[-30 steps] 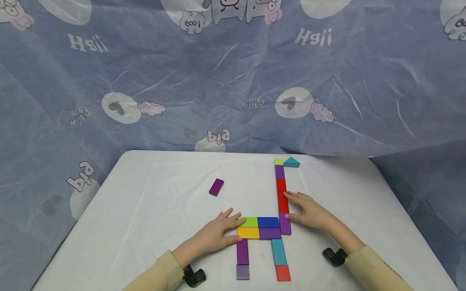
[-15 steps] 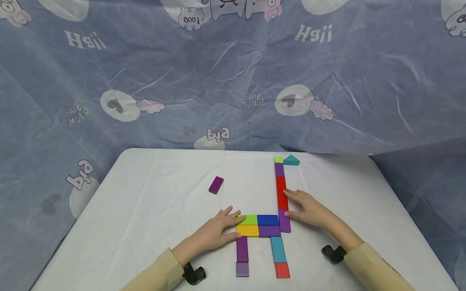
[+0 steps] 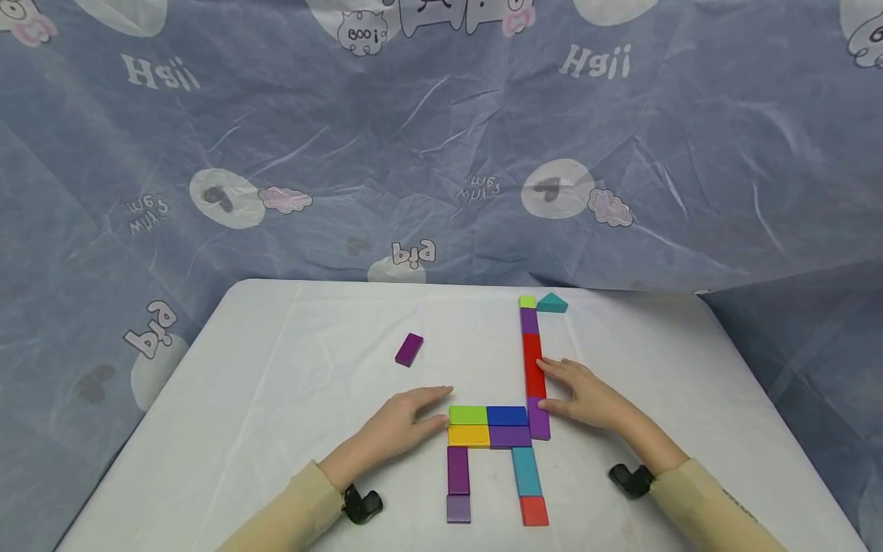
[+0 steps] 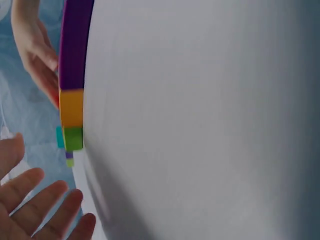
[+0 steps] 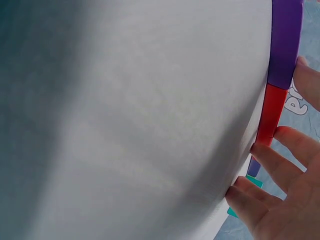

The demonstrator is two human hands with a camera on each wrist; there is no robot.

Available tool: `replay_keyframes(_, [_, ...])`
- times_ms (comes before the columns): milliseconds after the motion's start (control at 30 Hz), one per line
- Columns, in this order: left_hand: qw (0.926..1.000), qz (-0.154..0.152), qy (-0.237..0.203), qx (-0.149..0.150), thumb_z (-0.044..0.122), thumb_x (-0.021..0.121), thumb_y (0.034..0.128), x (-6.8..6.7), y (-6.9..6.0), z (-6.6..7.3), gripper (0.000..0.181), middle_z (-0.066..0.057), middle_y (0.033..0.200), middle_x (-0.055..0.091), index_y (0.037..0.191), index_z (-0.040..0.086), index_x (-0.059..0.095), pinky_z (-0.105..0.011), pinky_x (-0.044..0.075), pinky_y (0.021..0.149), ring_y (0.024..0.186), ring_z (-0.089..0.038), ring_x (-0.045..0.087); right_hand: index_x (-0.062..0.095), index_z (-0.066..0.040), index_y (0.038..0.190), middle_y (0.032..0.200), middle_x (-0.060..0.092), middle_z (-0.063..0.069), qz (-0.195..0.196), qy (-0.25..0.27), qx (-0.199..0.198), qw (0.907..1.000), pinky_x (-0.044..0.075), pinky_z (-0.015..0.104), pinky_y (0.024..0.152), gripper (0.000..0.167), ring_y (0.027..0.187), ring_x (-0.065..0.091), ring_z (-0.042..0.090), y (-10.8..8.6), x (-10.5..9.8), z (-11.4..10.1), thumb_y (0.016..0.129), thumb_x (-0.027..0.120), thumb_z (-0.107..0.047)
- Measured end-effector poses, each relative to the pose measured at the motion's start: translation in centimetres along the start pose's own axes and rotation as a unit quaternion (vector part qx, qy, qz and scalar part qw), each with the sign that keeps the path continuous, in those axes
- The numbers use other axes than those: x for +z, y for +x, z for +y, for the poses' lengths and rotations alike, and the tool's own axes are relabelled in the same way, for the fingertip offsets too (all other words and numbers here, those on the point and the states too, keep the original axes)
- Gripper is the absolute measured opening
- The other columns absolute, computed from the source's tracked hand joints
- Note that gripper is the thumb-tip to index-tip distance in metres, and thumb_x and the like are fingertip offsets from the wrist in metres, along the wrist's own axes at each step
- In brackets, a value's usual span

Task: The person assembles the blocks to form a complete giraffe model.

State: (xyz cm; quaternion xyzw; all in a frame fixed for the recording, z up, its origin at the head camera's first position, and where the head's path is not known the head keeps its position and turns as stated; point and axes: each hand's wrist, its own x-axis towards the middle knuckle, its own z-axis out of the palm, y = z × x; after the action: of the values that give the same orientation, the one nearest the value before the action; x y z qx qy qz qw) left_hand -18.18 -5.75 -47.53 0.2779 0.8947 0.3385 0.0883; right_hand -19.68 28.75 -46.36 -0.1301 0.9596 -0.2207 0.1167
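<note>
Flat wooden blocks lie in a pattern on the white table. My left hand (image 3: 392, 431) is just left of the green block (image 3: 468, 415) and the yellow block (image 3: 469, 436), its fingers extended and holding nothing. With loosely extended fingers, my right hand (image 3: 586, 395) touches the right side of the upright column: fingertips at the long red block (image 3: 533, 360), thumb at the purple block (image 3: 539, 422) below it. A blue block (image 3: 507, 415) and another purple block (image 3: 510, 437) sit between the hands. In the right wrist view, the fingertips meet the red block (image 5: 271, 112).
A lone dark purple block (image 3: 409, 349) lies farther back on the white table (image 3: 310, 368). Beside the column's top rests a teal triangle (image 3: 553, 303). Two legs of blocks, including a light blue block (image 3: 527, 471), extend toward the front. A patterned cloth (image 3: 414, 138) hangs behind.
My left hand has let go of the green and yellow blocks and drawn slightly left, its fingers closer together. The right hand keeps its place, and the blocks stay as they were.
</note>
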Motion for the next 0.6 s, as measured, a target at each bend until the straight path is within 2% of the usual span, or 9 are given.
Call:
replay_keyframes(100, [0.9981, 0.061, 0.003, -0.011, 0.028, 0.064, 0.0960, -0.9, 0.7, -0.2, 0.039, -0.004, 0.129, 0.066, 0.133, 0.014, 0.063, -0.044, 0.051, 0.101, 0.118, -0.023, 0.063, 0.040, -0.008, 0.150, 0.152, 0.041, 0.022, 0.000, 0.002, -0.001, 1.0000, 0.036, 0.070, 0.105, 0.084, 0.141, 0.031, 0.048, 0.1, 0.1, 0.0, 0.083, 0.074, -0.045])
replay_keyframes(200, [0.9914, 0.126, 0.008, -0.033, 0.022, 0.068, 0.0935, -2.0, 1.7, -0.8, 0.033, -0.007, 0.118, 0.070, 0.124, 0.010, 0.067, -0.043, 0.055, 0.092, 0.103, -0.024, 0.066, 0.040, -0.008, 0.150, 0.152, 0.041, 0.022, 0.000, 0.001, 0.000, 1.0000, 0.036, 0.070, 0.105, 0.084, 0.141, 0.031, 0.048, 0.1, 0.2, 0.0, 0.083, 0.074, -0.045])
replay_keyframes(300, [0.9830, 0.166, 0.027, -0.072, 0.020, 0.069, 0.0923, -3.2, 2.9, -1.5, 0.032, -0.010, 0.115, 0.070, 0.122, 0.008, 0.068, -0.043, 0.055, 0.088, 0.101, -0.025, 0.066, 0.040, -0.007, 0.150, 0.152, 0.041, 0.022, 0.002, 0.000, -0.001, 1.0000, 0.036, 0.070, 0.105, 0.084, 0.141, 0.032, 0.048, 0.2, 0.3, 0.0, 0.083, 0.074, -0.045])
replay_keyframes(433, [0.9749, 0.178, 0.045, -0.125, 0.023, 0.068, 0.0933, -4.4, 4.4, -2.6, 0.034, -0.013, 0.116, 0.068, 0.124, 0.008, 0.067, -0.043, 0.054, 0.089, 0.105, -0.027, 0.064, 0.040, -0.007, 0.150, 0.152, 0.041, 0.023, 0.000, 0.000, -0.003, 1.0000, 0.036, 0.070, 0.105, 0.084, 0.140, 0.032, 0.048, 0.1, 0.2, -0.1, 0.083, 0.074, -0.045])
replay_keyframes(600, [0.9716, 0.172, 0.050, -0.154, 0.025, 0.069, 0.0923, -4.7, 6.2, -3.4, 0.039, -0.017, 0.114, 0.065, 0.125, 0.004, 0.065, -0.044, 0.053, 0.090, 0.104, -0.030, 0.062, 0.040, -0.006, 0.150, 0.152, 0.041, 0.023, -0.003, 0.000, -0.004, 1.0000, 0.036, 0.070, 0.104, 0.084, 0.140, 0.031, 0.048, 0.0, 0.0, -0.1, 0.083, 0.074, -0.045])
